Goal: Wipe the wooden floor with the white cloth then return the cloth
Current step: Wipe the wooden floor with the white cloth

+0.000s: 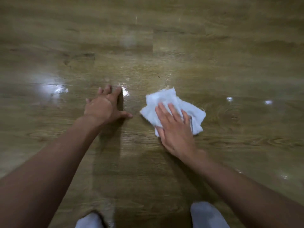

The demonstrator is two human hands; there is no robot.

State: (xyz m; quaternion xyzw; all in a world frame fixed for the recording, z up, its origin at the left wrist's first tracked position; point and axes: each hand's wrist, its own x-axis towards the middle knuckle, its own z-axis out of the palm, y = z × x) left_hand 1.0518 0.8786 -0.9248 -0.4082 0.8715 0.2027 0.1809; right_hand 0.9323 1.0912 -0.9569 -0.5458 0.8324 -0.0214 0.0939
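Wiping in progress: right hand (175, 129) is pressing flat, fingers spread, on the crumpled white cloth (166, 102) lying on the wooden floor (230, 63); left hand (103, 107) is bracing, splayed, nearby. Even palm pressure and overlapping strokes should be lifting the wet sheen best.

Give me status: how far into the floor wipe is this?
Mid-wipe. Done: the glossy wooden plank floor shows streaky sheen ahead of the hands, which may be wiped area. In hand: the right hand presses flat on the crumpled white cloth lying on the boards; the left hand braces on the floor, fingers spread. Left: any remaining wiping, then returning the cloth.
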